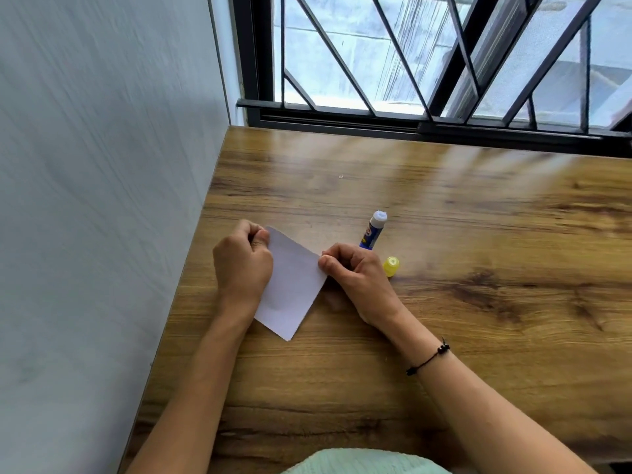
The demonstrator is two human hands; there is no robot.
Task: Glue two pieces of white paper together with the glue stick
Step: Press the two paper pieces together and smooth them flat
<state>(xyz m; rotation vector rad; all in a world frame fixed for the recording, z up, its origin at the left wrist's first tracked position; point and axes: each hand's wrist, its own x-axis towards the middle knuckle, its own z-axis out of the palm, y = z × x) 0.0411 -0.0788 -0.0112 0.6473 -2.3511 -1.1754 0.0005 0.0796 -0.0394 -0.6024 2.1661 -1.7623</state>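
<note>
White paper [290,285] is pinched at opposite corners by both hands.

The left hand [242,265] and right hand [355,271] are curled onto it, above the table [478,268]. Just beyond the right-hand grip, the uncapped glue stick [372,230] is seen lying, its yellow cap [391,266] beside the knuckles.

- The wall [102,200] is standing right along the left edge of the table [478,336], so nothing is getting past on that side.
- The window bars [393,63] are closing off the far edge.
- The glue stick [373,232] is standing up just beyond the right hand [355,275], and the yellow cap [391,266] is lying just beside that hand.
- The right side of the table is lying bare and wide open.
- The far part near the window is lying open too.
</note>
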